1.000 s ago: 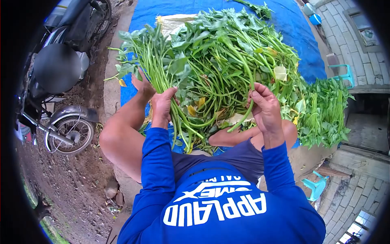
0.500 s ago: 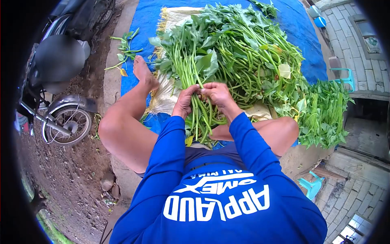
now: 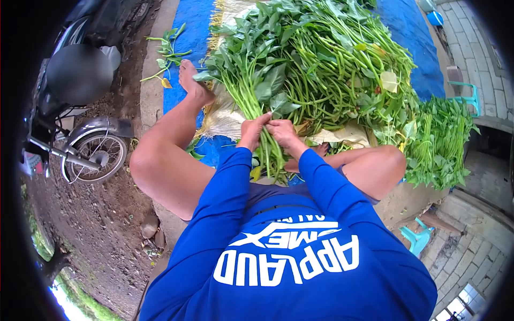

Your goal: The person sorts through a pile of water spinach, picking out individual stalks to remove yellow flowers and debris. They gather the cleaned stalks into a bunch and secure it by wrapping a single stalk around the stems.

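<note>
My left hand (image 3: 251, 132) is wrapped round a bunch of long-stemmed leafy greens (image 3: 247, 96) that look like water spinach. The leaves point away from me and the cut stems hang below my fist, over my lap. My right hand (image 3: 284, 132) meets the left at the bunch, its fingers closed at the stems; what exactly they pinch is hidden. Beyond my hands lies a large heap of the same greens (image 3: 332, 69), stems pointing towards me.
A blue tarp (image 3: 176, 91) and a pale woven sack (image 3: 225, 109) lie under the heap. Tidy bundles of greens (image 3: 436, 142) stand at the right. Loose sprigs (image 3: 170, 53) lie at the left. A motorbike wheel (image 3: 99, 156) and teal stools (image 3: 416, 235) are nearby.
My right hand has come down and in against the left. The bunch now looks tighter, its stems gathered together between my hands. The view has shifted slightly.
</note>
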Demonstrator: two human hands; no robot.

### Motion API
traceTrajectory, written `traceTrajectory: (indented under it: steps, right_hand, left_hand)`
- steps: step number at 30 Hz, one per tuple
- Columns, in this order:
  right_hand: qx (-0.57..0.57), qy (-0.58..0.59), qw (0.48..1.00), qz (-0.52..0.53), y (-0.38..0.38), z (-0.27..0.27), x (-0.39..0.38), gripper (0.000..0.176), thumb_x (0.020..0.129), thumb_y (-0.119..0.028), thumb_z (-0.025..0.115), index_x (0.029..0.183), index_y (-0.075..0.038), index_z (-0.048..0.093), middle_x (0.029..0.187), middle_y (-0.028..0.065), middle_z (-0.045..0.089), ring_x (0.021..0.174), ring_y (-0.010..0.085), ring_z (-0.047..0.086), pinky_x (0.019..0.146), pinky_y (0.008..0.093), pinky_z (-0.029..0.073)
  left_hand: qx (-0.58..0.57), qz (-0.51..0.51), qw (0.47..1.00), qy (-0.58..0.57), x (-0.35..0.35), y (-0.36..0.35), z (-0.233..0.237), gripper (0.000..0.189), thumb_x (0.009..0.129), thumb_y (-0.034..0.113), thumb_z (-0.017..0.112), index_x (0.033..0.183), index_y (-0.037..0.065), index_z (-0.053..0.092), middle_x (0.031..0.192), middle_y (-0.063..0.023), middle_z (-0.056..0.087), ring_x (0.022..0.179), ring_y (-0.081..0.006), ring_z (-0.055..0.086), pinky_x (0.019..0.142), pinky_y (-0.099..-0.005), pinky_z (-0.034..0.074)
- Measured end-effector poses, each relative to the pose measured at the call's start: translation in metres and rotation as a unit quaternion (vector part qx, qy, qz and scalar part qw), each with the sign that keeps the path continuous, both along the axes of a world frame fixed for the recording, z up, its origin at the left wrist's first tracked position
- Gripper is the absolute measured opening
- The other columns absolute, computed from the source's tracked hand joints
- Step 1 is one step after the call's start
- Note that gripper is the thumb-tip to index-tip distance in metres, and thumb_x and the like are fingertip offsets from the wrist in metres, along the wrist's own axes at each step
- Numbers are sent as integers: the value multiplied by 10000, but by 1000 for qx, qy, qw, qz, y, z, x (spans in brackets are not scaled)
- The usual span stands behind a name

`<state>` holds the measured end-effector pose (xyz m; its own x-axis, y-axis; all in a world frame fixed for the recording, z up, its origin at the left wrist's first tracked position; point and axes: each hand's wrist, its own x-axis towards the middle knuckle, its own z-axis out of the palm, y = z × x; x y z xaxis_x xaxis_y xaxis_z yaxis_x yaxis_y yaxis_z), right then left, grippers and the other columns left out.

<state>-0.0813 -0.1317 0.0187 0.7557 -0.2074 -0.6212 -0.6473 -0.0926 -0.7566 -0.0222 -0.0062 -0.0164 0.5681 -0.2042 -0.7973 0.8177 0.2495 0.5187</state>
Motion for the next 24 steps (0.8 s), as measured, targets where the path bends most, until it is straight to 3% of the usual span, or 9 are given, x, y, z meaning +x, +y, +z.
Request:
traceTrajectory:
  steps: [5, 7, 8, 9, 12, 13, 17, 21, 24]
  right_hand:
    - [-156, -141, 973, 93, 20, 9, -8, 383, 1053, -317, 599, 1270, -45, 758, 1150, 229, 774, 1050, 360, 755, 969, 410, 565]
    - [-142, -286, 942, 101, 20, -5, 2, 374, 1048, -297, 622, 1287, -40, 751, 1117, 192, 791, 1010, 309, 760, 972, 378, 564]
    - [69, -200, 976, 56, 14, 42, 14, 343, 1027, -256, 661, 1261, -29, 765, 1079, 144, 804, 959, 237, 749, 939, 341, 569]
    - [60, -223, 972, 34, -1, 29, 25, 308, 995, -226, 687, 1210, -29, 788, 1066, 108, 810, 933, 175, 729, 885, 320, 573]
    - [-207, -189, 958, -63, -58, 17, 52, 308, 978, -245, 597, 1085, -48, 808, 1007, 200, 797, 883, 322, 766, 820, 404, 602]
    - [-378, -158, 912, -1, -78, 0, 51, 324, 950, -189, 548, 1087, -43, 803, 1026, 214, 792, 905, 425, 750, 831, 447, 604]
    - [-542, -151, 805, 190, -105, -41, 32, 200, 908, -130, 590, 1032, -61, 730, 1070, 163, 761, 1015, 405, 692, 944, 560, 507]
    - [-537, -125, 775, 307, -105, -29, 40, 200, 930, -143, 643, 1102, -60, 702, 1154, 152, 736, 1106, 380, 656, 935, 570, 499]
    - [-405, -117, 869, 258, -100, -5, 44, 342, 941, -96, 637, 1267, -11, 694, 1141, 127, 742, 1008, 307, 710, 865, 472, 541]
  left_hand:
    - [-15, 59, 997, -36, 13, 14, 11, 166, 835, 59, 810, 891, -73, 726, 818, -137, 735, 683, -216, 703, 620, -355, 575]
    - [42, 56, 987, -147, 28, 19, 36, 152, 847, 72, 785, 916, -45, 716, 780, -87, 703, 671, -196, 676, 610, -334, 543]
    - [78, 49, 976, -196, 40, 23, 52, 146, 855, 76, 782, 914, -32, 704, 754, -78, 686, 622, -192, 663, 567, -327, 536]
    - [71, 5, 982, -176, 52, 32, 76, 140, 859, 75, 789, 895, -22, 694, 739, -79, 678, 566, -188, 649, 514, -325, 529]
    - [138, 27, 962, -235, 83, 66, 101, 149, 885, 67, 782, 972, -10, 688, 740, -70, 680, 536, -165, 637, 478, -309, 519]
    - [158, 29, 954, -254, 92, 74, 104, 157, 910, 77, 764, 1022, -14, 701, 753, -76, 697, 541, -169, 648, 481, -301, 525]
    - [154, 68, 953, -253, 99, 80, 130, 256, 930, 57, 748, 1172, 15, 679, 794, -91, 718, 563, -167, 651, 491, -294, 521]
    - [123, 85, 961, -233, 96, 82, 116, 230, 931, 83, 772, 1140, 22, 698, 809, -90, 715, 552, -158, 625, 483, -299, 513]
    - [151, 84, 965, -196, 96, 79, 119, 156, 909, 132, 814, 959, 10, 730, 771, -72, 699, 547, -141, 615, 479, -296, 505]
